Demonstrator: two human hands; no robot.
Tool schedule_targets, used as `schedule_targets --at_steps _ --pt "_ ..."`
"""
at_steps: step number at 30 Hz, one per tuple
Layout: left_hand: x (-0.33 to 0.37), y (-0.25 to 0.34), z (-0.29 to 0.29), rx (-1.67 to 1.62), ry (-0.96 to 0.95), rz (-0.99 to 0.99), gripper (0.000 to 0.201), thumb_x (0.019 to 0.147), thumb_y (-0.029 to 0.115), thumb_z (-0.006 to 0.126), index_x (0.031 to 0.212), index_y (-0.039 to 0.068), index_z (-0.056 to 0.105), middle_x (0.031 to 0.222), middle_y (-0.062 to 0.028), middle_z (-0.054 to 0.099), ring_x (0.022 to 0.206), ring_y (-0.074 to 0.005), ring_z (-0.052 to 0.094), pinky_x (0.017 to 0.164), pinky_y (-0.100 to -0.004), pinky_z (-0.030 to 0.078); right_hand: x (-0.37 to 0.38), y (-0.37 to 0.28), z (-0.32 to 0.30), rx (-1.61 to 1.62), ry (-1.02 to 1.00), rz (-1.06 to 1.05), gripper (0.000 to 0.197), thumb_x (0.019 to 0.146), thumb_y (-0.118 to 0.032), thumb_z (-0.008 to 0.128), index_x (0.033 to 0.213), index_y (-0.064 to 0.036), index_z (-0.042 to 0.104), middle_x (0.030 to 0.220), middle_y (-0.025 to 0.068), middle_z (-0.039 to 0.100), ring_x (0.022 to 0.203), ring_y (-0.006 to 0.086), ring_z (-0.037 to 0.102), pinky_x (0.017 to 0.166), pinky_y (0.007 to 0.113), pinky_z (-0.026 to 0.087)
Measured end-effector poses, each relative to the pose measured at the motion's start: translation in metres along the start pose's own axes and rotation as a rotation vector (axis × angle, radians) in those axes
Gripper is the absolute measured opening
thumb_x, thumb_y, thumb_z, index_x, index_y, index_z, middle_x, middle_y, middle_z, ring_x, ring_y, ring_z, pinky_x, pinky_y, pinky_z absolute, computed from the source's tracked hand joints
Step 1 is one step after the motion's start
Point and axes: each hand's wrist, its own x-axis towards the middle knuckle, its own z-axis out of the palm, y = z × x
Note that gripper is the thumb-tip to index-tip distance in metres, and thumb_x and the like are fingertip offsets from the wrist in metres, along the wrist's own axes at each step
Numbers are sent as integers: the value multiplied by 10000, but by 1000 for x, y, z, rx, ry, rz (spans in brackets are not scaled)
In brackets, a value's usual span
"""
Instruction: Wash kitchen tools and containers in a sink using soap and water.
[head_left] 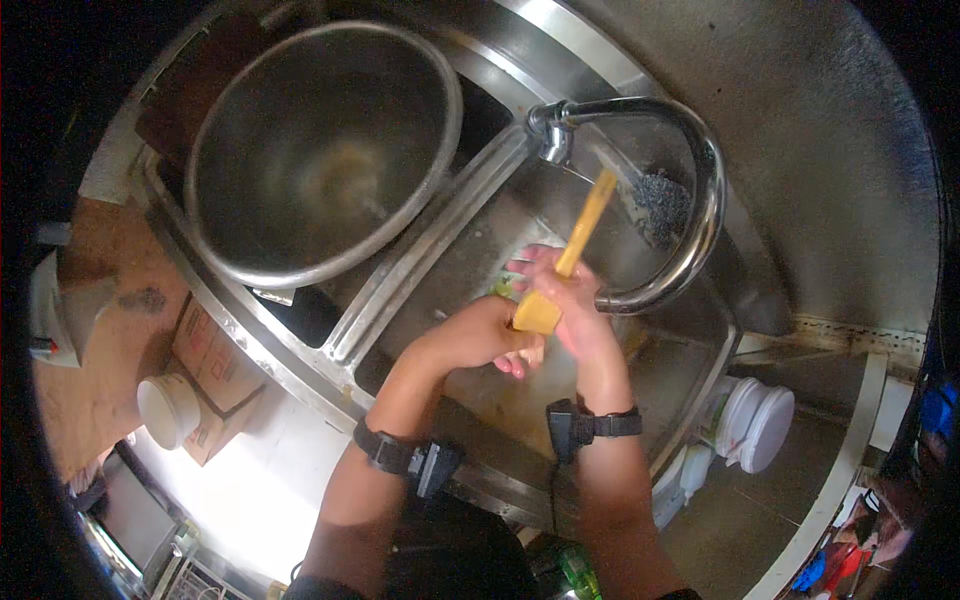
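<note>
You stand over a steel sink, both forearms reaching in from the lower edge. Your right hand [570,298] is wrapped around a yellow spatula [590,222], narrow handle slanting up and away past the fingers, broad end down by your left hand. Your left hand [482,332] is curled right at that broad end, thumb side against it; cannot tell whether it grips or only touches. Spatula is above the right-hand basin [425,378], near the middle. Something green shows behind your hands, mostly hidden. Chrome faucet [708,175] arches around to the right, its pipe curving back to pass just beside your right wrist; outlet not visible. Dark scouring mesh [662,207] sits inside that curve as seen from above. Big round steel bowl [300,130] rests, tilted, over the left basin. Each wrist wears a black strap [612,425]. White tubs [768,430] stand off right, beyond the sink edge.
</note>
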Motion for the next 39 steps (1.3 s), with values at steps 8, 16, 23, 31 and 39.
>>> schedule_targets --at_steps 8,16,23,31,39 --pt "33 -15 17 -890 203 233 708 862 604 203 1177 28 470 1098 -104 541 1022 -200 508 888 -335 398 -8 21 17 593 195 -284 293 891 -333 447 706 -109 403 607 5 365 592 154 376 667 328 376" --pt "45 -19 29 -1362 6 444 703 875 566 150 1302 35 326 1291 -111 423 1196 -236 392 1025 -385 257 -8 37 13 261 611 -400 197 874 -191 460 719 -70 442 661 54 517 686 168 523 653 289 435" --pt "48 -26 42 -1159 125 192 574 918 452 177 1293 47 335 1316 -107 389 1197 -248 384 1018 -397 273 2 42 -13 372 239 -443 197 871 -209 471 731 -71 468 707 37 516 680 133 497 607 288 424" --pt "54 -33 44 -1203 16 275 525 928 427 217 1259 51 378 1228 -95 474 1131 -218 455 981 -331 327 -14 56 -9 285 345 -383 281 887 -288 428 840 -26 517 771 71 555 765 203 558 740 315 452" --pt "52 -27 36 -1308 72 368 535 925 448 196 1241 63 393 1228 -101 476 1145 -235 439 996 -365 303 -4 42 25 347 317 -492 436 916 -367 389 568 -108 351 547 32 401 558 171 412 609 308 410"
